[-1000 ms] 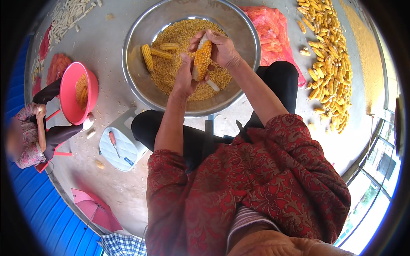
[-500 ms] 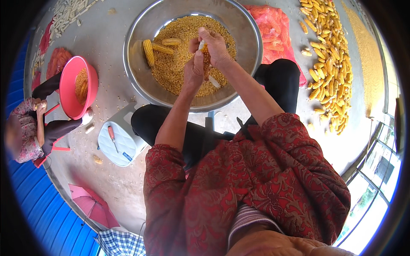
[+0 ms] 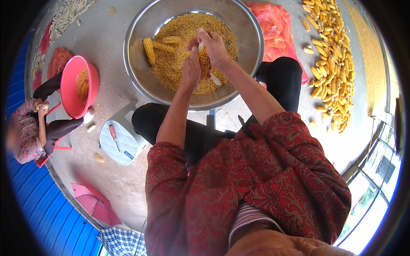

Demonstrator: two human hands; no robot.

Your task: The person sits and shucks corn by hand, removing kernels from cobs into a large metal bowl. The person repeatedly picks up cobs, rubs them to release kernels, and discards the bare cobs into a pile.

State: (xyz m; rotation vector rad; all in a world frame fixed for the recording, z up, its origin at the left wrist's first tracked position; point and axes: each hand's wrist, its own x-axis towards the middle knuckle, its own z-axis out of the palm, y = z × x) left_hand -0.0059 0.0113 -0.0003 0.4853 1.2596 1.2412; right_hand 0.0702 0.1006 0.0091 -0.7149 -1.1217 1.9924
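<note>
Over the wide steel basin [image 3: 136, 64], both hands grip one partly shelled corn cob [image 3: 204, 62]. Its upper end is bare and white, while yellow-orange kernels still cover the side facing me. My right hand [image 3: 215, 49] is closed around the cob's upper part, fingers curled over the end. From the left and lower, my left hand [image 3: 191, 69] presses its thumb along the cob; its other fingers are mostly hidden. Loose corn kernels [image 3: 171, 70] fill the bottom of the basin. Several unshelled ears [image 3: 149, 51] lie at its left side, and a white bare piece of cob [image 3: 215, 80] shows below my hands.
Right of the basin are a red mesh sack [image 3: 277, 34] and a long heap of corn ears [image 3: 331, 68]. A screwdriver [image 3: 114, 137] lies on a pale padded stool [image 3: 121, 147]. Another person [image 3: 32, 128] sits left by a pink tub [image 3: 68, 100]. Umbrellas [image 3: 96, 202] stand lower left.
My left thumb has shifted slightly up along the cob. Both hands keep hold of it over the basin, and the whole view has moved a little.
</note>
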